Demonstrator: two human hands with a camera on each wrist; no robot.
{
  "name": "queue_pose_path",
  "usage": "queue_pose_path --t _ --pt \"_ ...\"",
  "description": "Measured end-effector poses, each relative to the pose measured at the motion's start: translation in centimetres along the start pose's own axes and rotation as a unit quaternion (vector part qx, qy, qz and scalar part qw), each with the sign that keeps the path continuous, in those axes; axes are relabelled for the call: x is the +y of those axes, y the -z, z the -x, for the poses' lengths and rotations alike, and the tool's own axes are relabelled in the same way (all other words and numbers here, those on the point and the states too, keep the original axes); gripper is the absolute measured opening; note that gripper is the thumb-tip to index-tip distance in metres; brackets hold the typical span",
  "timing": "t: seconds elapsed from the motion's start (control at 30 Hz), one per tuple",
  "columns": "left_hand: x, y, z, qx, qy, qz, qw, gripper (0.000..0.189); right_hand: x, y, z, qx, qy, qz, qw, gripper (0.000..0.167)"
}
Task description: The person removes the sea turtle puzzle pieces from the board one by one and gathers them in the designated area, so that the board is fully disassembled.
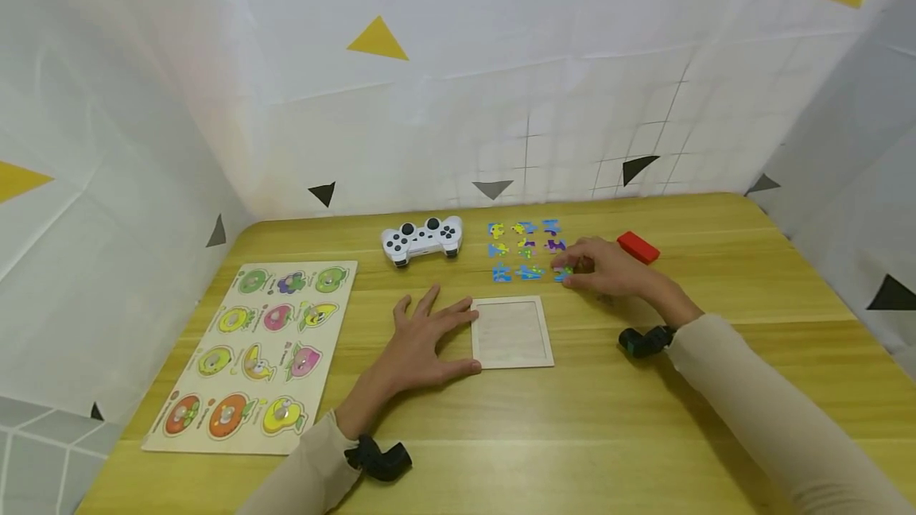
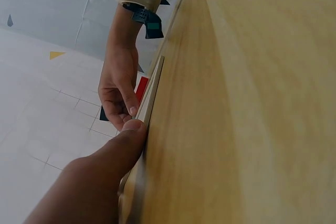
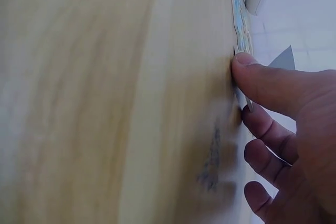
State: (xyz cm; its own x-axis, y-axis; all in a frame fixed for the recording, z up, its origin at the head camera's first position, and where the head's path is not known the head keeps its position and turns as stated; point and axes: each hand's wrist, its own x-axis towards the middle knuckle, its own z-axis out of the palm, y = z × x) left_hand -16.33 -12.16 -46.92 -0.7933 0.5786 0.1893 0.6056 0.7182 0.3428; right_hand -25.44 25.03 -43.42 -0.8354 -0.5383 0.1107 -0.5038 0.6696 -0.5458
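A small square wooden tray (image 1: 511, 332) with a raised rim lies flat on the table. My left hand (image 1: 421, 346) is spread at its left side, thumb at the lower corner and fingertips along the upper left edge. Beyond the tray, several colourful jigsaw pieces (image 1: 529, 272) lie in three rows. At the near right of these rows, my right hand (image 1: 604, 267) pinches a jigsaw piece (image 1: 561, 276) between thumb and index finger. The right wrist view shows this jigsaw piece (image 3: 249, 104) edge-on and tilted, with the other fingers loosely curled.
A white game controller (image 1: 422, 241) sits left of the jigsaw pieces. To the left lies a wooden fruit puzzle board (image 1: 268, 356). A red block (image 1: 638, 247) rests just beyond my right hand. White cloth walls (image 1: 444, 118) border the wooden table (image 1: 544, 443).
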Motion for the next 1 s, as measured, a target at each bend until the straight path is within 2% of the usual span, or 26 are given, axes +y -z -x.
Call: queue_pose_path --t 0.27,0.5,0.73,0.87,1.0 --pt "0.1 -0.4 -0.2 0.006 -0.003 0.002 1.0 0.076 0.7 -0.1 -0.2 0.001 0.016 -0.004 0.9999 0.028" --pt "0.2 -0.6 -0.7 0.01 -0.011 -0.001 0.9999 0.075 0.9 0.2 0.1 -0.003 -0.012 -0.003 0.9999 0.03" --pt "0.2 -0.7 -0.9 0.004 -0.009 0.003 0.9999 0.076 1.1 -0.2 0.3 -0.001 -0.018 -0.006 0.9998 0.034" --pt "0.0 -0.6 -0.7 0.003 -0.006 0.016 0.9998 0.075 1.1 -0.5 0.4 0.013 -0.015 -0.014 0.9997 0.036" --pt "-0.1 -0.5 -0.5 0.008 -0.009 0.028 0.9995 0.071 0.9 -0.8 1.0 0.047 -0.006 -0.04 0.9981 0.039"
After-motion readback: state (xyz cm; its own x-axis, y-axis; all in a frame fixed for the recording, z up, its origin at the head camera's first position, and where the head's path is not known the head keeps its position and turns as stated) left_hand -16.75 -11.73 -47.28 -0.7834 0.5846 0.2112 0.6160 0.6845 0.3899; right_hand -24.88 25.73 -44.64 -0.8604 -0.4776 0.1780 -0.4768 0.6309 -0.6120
